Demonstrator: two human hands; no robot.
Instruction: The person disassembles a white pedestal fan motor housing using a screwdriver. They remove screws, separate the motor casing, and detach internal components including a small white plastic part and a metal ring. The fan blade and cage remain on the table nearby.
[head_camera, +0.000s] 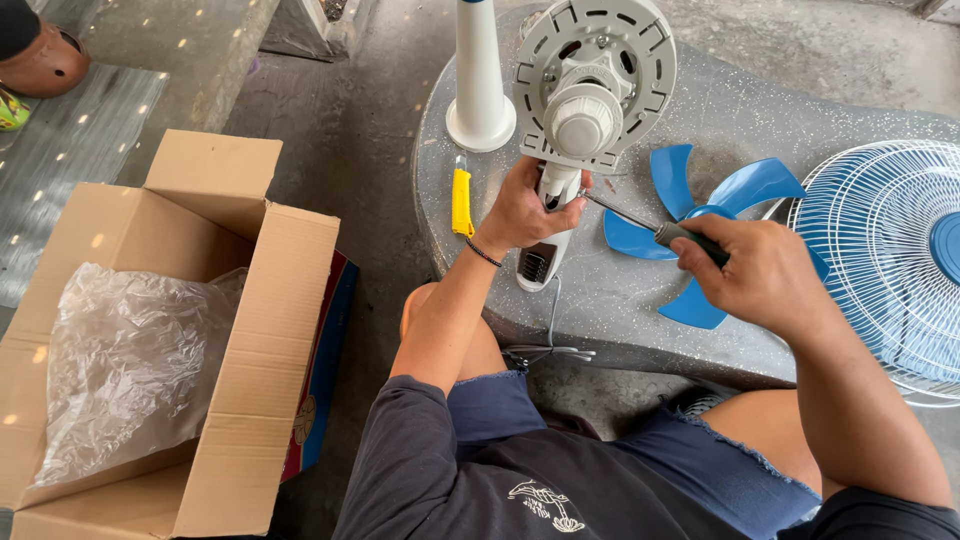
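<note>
Both hands work near the stone table's (700, 100) front edge: our left hand (520, 212) clenches the fan motor's neck (556, 190), our right hand (752, 268) wraps the screwdriver (660, 230), beside the blue blade (735, 190).

A white fan motor head (585, 95) stands upright on the stone table, a dark-handled screwdriver (660, 228) angled at its neck.

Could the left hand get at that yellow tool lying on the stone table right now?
Probably yes, once it lets go. The left hand grips the fan motor's neck, and the yellow tool lies just beside it on the table, nothing between them.
</note>
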